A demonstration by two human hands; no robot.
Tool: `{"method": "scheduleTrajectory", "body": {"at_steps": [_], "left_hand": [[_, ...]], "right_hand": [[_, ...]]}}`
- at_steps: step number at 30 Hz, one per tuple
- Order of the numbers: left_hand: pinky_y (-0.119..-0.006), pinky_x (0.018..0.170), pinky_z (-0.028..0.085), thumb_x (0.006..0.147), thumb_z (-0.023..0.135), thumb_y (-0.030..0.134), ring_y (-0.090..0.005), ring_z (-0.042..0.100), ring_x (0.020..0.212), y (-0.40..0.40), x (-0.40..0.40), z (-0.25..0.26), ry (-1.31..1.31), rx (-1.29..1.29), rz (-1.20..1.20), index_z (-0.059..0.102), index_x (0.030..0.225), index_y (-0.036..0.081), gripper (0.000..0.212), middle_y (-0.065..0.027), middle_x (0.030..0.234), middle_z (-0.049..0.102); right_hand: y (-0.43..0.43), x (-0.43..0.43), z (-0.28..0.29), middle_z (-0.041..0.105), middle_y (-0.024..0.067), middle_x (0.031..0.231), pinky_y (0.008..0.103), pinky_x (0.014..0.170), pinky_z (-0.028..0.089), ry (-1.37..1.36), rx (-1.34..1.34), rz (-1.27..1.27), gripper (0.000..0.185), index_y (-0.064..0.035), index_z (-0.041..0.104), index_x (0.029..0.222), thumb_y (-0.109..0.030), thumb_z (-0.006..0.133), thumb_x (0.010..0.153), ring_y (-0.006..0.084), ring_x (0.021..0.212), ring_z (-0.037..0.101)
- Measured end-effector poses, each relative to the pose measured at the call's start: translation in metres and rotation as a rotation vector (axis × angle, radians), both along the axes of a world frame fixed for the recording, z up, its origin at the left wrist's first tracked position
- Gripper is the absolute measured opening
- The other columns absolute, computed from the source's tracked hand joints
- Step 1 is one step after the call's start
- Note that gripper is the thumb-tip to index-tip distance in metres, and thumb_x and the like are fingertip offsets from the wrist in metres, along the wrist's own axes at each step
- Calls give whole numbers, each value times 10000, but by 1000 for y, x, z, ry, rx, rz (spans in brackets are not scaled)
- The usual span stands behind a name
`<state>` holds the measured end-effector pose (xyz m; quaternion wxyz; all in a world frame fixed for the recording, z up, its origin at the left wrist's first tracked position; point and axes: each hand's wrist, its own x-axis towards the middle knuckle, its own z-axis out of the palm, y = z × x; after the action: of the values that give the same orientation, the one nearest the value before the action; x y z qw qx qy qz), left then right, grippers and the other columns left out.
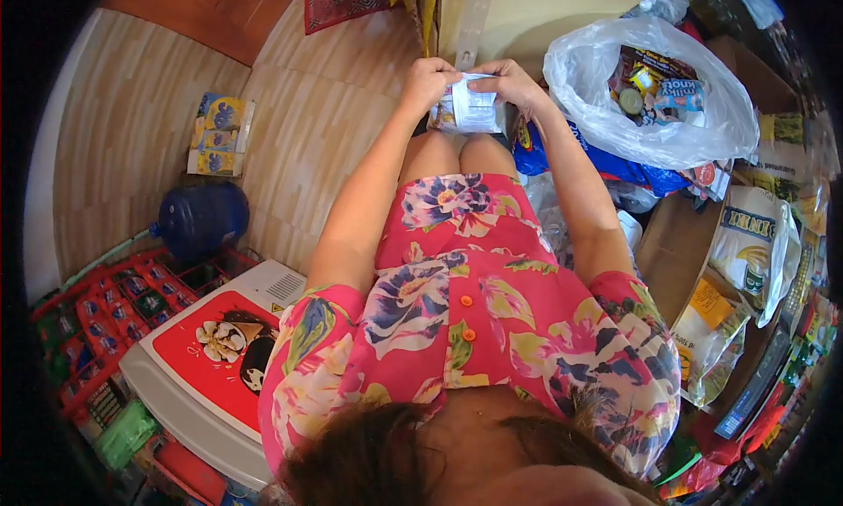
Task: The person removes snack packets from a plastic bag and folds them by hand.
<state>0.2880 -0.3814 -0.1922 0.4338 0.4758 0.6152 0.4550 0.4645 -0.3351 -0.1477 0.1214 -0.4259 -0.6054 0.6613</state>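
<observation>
Just beyond my knees, both hands grip the upper edge of a small snack packet (475,108), whose pale back side with printed text faces me. My left hand (429,88) pinches its left corner. The right hand (512,88) has thumb and fingers on the upper right part of the same packet. Close to my right forearm lies a blue plastic pack (596,152). Above that pack stands a large, wide-mouthed clear plastic bag (573,78) with several cans and snack packs inside, among them a blue Milky Knots packet (678,96).
A blue water jug (203,218) lies on the tiled floor (316,131) beside red bottle crates (118,308). Behind my left elbow is a chest freezer (138,368). Cardboard boxes (678,243) and a white sack (751,243) crowd the right; a flattened carton (220,134) lies left.
</observation>
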Motion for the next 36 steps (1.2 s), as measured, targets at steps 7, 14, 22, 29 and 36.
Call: {"method": "scheduleTrajectory", "body": {"at_steps": [7, 14, 22, 29, 36], "left_hand": [[-295, 577, 462, 648, 674, 158, -166, 598, 603, 21, -9, -24, 75, 19, -40, 667, 737, -18, 198, -130, 668, 642], [-281, 531, 455, 632, 695, 126, -152, 580, 563, 42, -27, -53, -188, -138, 3, 659, 723, -35, 188, -103, 651, 636], [-276, 518, 454, 617, 738, 99, -141, 568, 554, 42, -27, -53, -223, -107, -3, 645, 697, -40, 185, -96, 636, 626], [-331, 716, 473, 581, 788, 248, -240, 584, 839, 27, -28, -59, 45, 104, 163, 578, 954, -52, 523, -195, 942, 605], [-381, 1005, 293, 477, 831, 379, -326, 346, 1217, 1, -31, -76, 118, 154, 211, 242, 1300, -46, 1098, -250, 1309, 324]], "right_hand": [[19, -11, -38, 645, 45, 754, 252, 583, 451, 101, -6, -145, 218, -33, 671, 893, -122, 701, 696, 114, 651, 578], [26, -25, -57, 646, 45, 749, 250, 560, 425, 42, -6, -209, 193, -28, 669, 856, -110, 711, 687, 109, 644, 572], [26, -23, -66, 586, -15, 659, 201, 500, 362, 180, 95, -249, 134, -81, 590, 711, -60, 716, 671, 57, 564, 507], [20, -24, -75, 586, -18, 664, 204, 479, 340, 178, 118, -275, 125, -77, 600, 732, -83, 715, 684, 53, 546, 484], [22, -8, -79, 581, -6, 761, 220, 495, 374, 116, 103, -430, 273, -57, 611, 914, -248, 702, 743, 72, 617, 497]]}}
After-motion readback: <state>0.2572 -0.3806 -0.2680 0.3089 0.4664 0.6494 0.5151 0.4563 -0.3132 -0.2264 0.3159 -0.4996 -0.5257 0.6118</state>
